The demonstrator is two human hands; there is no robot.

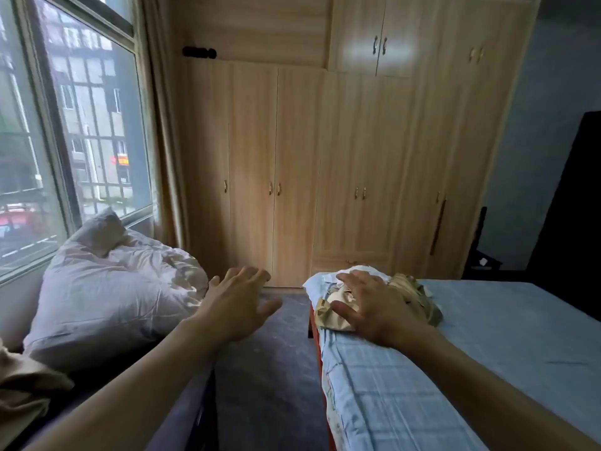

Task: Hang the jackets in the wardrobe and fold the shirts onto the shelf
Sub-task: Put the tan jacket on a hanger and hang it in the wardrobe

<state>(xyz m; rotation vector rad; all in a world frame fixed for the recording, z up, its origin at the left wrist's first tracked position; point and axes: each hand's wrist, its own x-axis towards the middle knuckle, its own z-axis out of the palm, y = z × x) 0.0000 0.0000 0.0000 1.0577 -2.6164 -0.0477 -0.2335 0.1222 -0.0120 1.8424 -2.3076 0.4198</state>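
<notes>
A crumpled pile of clothes [419,296], beige and patterned with a white piece at the back, lies on the far left corner of the bed [507,346]. My right hand [370,307] is stretched out over the pile with its fingers spread; whether it touches the cloth I cannot tell. My left hand [239,302] hovers open over the floor gap between the bed and the window seat, holding nothing. The light wooden wardrobe [325,164] stands straight ahead with all its doors closed.
A bundled pale duvet and pillow [110,288] lie on the window seat at the left, under a large window [65,125]. A narrow strip of dark carpet [270,369] runs between seat and bed toward the wardrobe. Dark furniture [566,206] stands at the right wall.
</notes>
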